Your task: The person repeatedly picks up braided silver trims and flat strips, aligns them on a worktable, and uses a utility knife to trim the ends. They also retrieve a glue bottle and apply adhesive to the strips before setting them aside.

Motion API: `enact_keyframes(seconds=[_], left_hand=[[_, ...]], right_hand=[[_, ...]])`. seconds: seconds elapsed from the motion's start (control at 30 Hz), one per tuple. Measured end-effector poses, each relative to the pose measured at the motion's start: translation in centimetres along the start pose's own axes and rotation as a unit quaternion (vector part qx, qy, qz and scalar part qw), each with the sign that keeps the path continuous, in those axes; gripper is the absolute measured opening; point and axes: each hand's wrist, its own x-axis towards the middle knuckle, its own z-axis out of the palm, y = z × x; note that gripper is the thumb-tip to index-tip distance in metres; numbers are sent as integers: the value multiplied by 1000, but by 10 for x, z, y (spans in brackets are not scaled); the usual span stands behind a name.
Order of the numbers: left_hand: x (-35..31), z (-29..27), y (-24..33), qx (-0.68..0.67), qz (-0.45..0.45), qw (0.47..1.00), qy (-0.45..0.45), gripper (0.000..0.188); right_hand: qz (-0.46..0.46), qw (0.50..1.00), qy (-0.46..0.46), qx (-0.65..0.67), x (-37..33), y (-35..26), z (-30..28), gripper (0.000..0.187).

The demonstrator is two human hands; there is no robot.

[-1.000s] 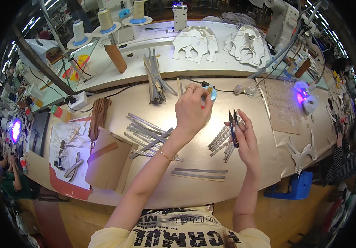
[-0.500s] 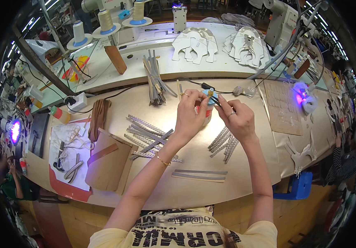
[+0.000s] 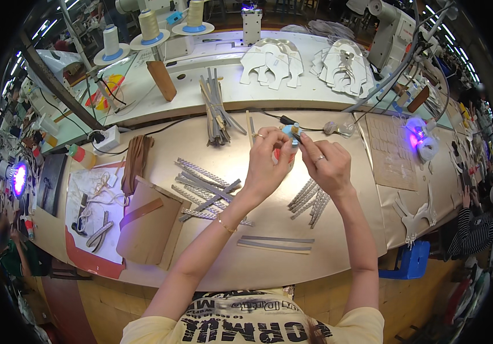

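Note:
Both of my hands are raised over the middle of the table, close around a small bottle point(image 3: 291, 132) with a light blue top and a red lower part. My left hand point(image 3: 267, 157) is closed, fingers curled and thumb pressed near the bottle; what they grip is hidden. A narrow beige and grey strip point(image 3: 250, 125) runs out beyond its knuckles; I cannot tell whether it is held. My right hand point(image 3: 327, 163) pinches a dark thin piece point(image 3: 298, 137) against the bottle's top. Grey and patterned strips point(image 3: 209, 189) lie left of my forearm, more patterned strips point(image 3: 310, 200) below my right hand.
Two flat grey strips point(image 3: 275, 243) lie near the front edge. A bundle of strips point(image 3: 216, 112) stands farther back. Brown straps point(image 3: 137, 166) and a brown folder point(image 3: 152, 229) are at left. White cut pieces point(image 3: 272, 63) and thread cones point(image 3: 195, 17) sit on the rear bench. A lit lamp point(image 3: 421, 135) stands right.
My right fingers have drawn in closer to the bottle's top, and less of the dark thin piece shows. My left hand has shifted slightly right.

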Motion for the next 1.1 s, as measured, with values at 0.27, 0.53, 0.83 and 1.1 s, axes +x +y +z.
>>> enact_keyframes(seconds=[0.27,0.53,0.83,1.1], left_hand=[[-17,-56,-36,86,-66,992,72,9],[-16,-96,-99,369,-67,927,-12,18],[-129,-90,-19,249,-60,962,-93,13],[-204,-78,-10,311,-107,933,-145,14]], right_hand=[[489,853,-62,171,-47,30,30,47],[346,925,-145,51,-80,18,98,39],[527,736,-270,328,-103,-73,-35,18],[329,868,-319,189,-116,-162,-29,20]])
